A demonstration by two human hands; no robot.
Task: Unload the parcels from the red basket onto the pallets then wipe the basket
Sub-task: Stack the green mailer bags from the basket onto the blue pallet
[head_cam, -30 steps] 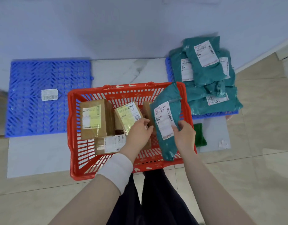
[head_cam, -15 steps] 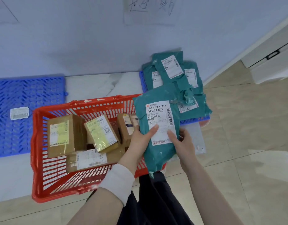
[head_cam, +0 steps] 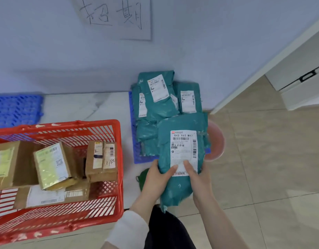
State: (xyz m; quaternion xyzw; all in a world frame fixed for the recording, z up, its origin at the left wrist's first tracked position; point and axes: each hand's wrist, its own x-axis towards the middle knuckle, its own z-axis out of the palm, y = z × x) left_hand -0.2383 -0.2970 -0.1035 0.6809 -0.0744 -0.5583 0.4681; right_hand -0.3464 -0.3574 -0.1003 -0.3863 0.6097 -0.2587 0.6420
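Note:
I hold a teal mailer bag (head_cam: pixel 178 186) with a white shipping label in both hands, out over the near edge of the right blue pallet (head_cam: pixel 137 155). My left hand (head_cam: pixel 157 178) grips its left side, my right hand (head_cam: pixel 198 178) its right side, both thumbs on the label. Several teal mailers (head_cam: pixel 155 108) lie piled on that pallet. The red basket (head_cam: pixel 120 177) stands at the left and holds several brown cardboard boxes (head_cam: pixel 101 159). The left blue pallet (head_cam: pixel 16 110) shows at the far left edge.
A green cloth (head_cam: pixel 141 178) lies on the floor between the basket and my left hand. A pink round object (head_cam: pixel 215 141) pokes out from under the right pallet. The wall carries a paper sign (head_cam: pixel 115 17); a white cabinet (head_cam: pixel 302 87) stands at the right.
The teal mailer has come out of the basket and moved right, over the pile on the right pallet. My view has swung right, so the basket now sits at the left.

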